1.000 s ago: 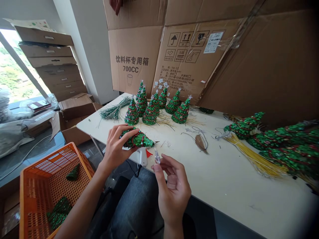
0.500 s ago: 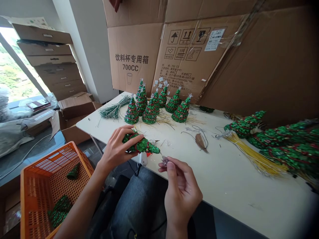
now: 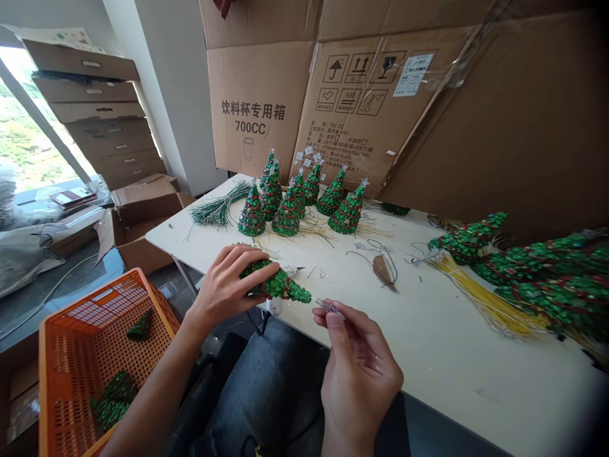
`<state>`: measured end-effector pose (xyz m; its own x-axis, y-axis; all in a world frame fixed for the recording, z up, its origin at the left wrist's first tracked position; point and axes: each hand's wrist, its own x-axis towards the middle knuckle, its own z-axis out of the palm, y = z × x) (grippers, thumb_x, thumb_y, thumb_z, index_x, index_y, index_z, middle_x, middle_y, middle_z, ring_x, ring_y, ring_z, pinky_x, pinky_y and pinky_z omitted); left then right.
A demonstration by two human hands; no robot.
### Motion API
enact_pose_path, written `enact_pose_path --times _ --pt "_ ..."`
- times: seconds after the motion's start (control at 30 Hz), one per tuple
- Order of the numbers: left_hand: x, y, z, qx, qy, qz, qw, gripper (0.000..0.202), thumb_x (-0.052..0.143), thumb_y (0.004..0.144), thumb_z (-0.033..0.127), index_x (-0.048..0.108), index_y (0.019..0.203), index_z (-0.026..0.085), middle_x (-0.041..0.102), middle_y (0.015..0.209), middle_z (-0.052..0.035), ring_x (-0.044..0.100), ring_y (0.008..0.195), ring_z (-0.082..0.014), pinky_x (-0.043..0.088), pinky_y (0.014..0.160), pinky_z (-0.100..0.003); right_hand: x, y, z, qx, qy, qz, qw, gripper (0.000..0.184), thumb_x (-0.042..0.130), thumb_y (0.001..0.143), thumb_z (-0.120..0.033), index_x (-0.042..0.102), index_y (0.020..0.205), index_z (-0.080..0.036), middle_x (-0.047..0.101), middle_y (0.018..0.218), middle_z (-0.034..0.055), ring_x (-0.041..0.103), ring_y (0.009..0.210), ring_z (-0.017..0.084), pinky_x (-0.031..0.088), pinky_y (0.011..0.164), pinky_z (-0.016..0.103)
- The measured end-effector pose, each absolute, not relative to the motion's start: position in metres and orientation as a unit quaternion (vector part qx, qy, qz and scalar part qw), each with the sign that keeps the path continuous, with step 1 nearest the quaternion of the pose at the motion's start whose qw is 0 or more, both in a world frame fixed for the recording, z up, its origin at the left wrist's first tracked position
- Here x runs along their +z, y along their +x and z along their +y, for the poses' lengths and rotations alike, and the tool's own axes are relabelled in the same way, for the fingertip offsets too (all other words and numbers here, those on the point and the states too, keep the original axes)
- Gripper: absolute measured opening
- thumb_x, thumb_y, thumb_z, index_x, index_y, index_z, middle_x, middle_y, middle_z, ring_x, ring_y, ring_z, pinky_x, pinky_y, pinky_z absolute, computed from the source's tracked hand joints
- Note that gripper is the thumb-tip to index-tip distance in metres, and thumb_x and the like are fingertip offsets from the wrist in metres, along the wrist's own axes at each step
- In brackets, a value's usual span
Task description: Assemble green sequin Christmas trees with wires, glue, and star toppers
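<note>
My left hand [image 3: 223, 289] grips a small green sequin Christmas tree [image 3: 278, 284] lying on its side, tip pointing right, just above the table's near edge. My right hand [image 3: 354, 362] pinches a tiny clear star topper [image 3: 328, 307] between thumb and fingers, right at the tree's tip. Part of a white glue gun [image 3: 275, 306] shows under the tree. Several finished trees [image 3: 295, 203] with stars stand upright further back on the white table [image 3: 428, 355].
An orange plastic crate [image 3: 85, 355] with a few green trees sits at lower left. Green wires [image 3: 219, 209] lie at the table's left; yellow wires [image 3: 485, 298] and a pile of trees [image 3: 547, 279] lie at right. Cardboard boxes [image 3: 361, 95] wall off the back.
The tree has tilted and shifted right and down in my left hand. My right hand has brought the star from below up to the tree's tip.
</note>
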<state>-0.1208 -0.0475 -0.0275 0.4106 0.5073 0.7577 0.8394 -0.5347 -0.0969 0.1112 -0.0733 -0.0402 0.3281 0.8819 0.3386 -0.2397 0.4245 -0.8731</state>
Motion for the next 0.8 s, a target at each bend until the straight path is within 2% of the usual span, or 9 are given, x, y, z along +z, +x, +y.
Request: enact_pose_path --times 0.13,0.37,0.57,0.8 --pt "-0.027 -0.121 -0.048 -0.338 -0.81 -0.414 0.239 0.049 0.079 0.098 0.03 0.065 0.145 0.023 0.078 0.133 -0.0134 0.072 0.121 -0.0312 0.056 0.106 -0.05 -0.042 0.114 -0.073 0.384 -0.373 -0.452 0.714 0.013 0.091 0.093 -0.023 0.088 0.106 -0.022 0.085 0.099 0.0061 0.082 0.079 0.019 0.072 0.073 0.033" --pt "-0.03 -0.119 -0.049 -0.335 -0.814 -0.422 0.215 0.056 0.078 0.1 0.033 0.062 0.153 0.031 0.076 0.146 -0.0095 0.071 0.128 -0.0309 0.053 0.108 -0.051 -0.041 0.116 -0.071 0.389 -0.369 -0.464 0.705 0.012 0.091 0.092 -0.024 0.089 0.104 -0.023 0.083 0.095 0.0057 0.075 0.072 0.017 0.067 0.064 0.032" --pt "-0.029 -0.116 -0.049 -0.321 -0.82 -0.423 0.21 0.05 0.077 0.1 0.035 0.065 0.148 0.025 0.079 0.136 -0.011 0.071 0.12 -0.0314 0.052 0.102 -0.05 -0.041 0.117 -0.071 0.389 -0.359 -0.485 0.696 0.008 0.088 0.095 -0.024 0.089 0.103 -0.024 0.078 0.088 0.0034 0.071 0.07 0.016 0.061 0.059 0.03" --pt "-0.027 -0.116 -0.05 -0.322 -0.82 -0.417 0.224 0.049 0.078 0.101 0.039 0.066 0.147 0.027 0.08 0.132 -0.0095 0.072 0.118 -0.0305 0.051 0.101 -0.049 -0.041 0.131 -0.069 0.375 -0.339 -0.557 0.659 0.016 0.083 0.098 -0.016 0.089 0.108 -0.027 0.079 0.097 0.0036 0.073 0.076 0.016 0.062 0.065 0.031"
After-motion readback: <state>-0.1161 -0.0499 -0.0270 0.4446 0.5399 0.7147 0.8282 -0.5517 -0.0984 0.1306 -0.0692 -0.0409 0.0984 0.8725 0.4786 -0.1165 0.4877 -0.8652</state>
